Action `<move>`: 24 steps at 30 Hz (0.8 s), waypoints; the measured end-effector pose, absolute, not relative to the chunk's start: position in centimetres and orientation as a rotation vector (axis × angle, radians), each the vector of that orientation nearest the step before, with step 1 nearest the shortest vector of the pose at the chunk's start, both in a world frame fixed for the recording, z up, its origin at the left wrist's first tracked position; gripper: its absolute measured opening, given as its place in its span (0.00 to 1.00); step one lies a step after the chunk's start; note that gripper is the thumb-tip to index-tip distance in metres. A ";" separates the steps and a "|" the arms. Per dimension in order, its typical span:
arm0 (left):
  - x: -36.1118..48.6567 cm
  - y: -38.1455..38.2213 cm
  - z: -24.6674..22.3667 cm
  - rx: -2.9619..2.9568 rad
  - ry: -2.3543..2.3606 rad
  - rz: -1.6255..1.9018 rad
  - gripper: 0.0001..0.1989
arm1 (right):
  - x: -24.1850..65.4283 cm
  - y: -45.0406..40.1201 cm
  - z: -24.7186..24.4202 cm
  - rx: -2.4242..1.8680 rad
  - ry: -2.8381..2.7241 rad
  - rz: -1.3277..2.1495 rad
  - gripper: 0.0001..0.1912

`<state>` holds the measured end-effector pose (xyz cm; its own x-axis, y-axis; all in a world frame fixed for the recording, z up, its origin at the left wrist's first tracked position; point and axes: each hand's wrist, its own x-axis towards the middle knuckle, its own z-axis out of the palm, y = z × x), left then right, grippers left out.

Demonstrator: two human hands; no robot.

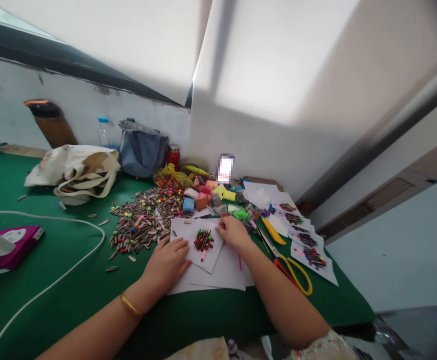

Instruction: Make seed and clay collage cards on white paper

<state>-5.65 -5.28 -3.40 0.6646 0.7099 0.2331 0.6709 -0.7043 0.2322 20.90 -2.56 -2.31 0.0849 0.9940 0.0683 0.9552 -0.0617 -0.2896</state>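
Observation:
White paper sheets [212,277] lie stacked on the green table [210,312]. On the top sheet is a cluster of striped seeds with red and green bits [203,241] and a pink patch below it. My left hand [168,262], palm down with fingers spread, rests on the left side of the sheets. At the sheet's upper right corner is my right hand [234,232], its fingers pressed together; what they hold, if anything, is too small to tell. A big pile of striped seeds mixed with coloured balls [139,227] spreads to the left.
Coloured clay blocks [203,202] sit behind the sheets. Yellow-handled scissors [297,275] and a yellow cutter [273,231] lie right, beside papers with seed clusters [321,270]. Bags [143,148], a red flask [173,155], a purple box [21,247] and a white cable [66,274] are left.

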 end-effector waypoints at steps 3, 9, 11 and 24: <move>-5.6 -5.3 -2.9 2.730 1.162 0.387 0.16 | 21.5 -2.6 -2.5 -2.108 -1.910 0.285 0.08; -6.1 -4.5 -1.3 2.664 1.133 0.211 0.18 | 22.2 -3.3 -2.7 -1.979 -1.954 0.447 0.09; -6.3 -4.0 -0.6 2.660 1.090 0.155 0.18 | 22.4 -3.5 -2.8 -1.929 -1.931 0.494 0.09; -4.6 1.7 -0.2 1.815 1.244 0.826 0.28 | 23.4 -4.2 -3.6 -1.612 -1.208 1.017 0.14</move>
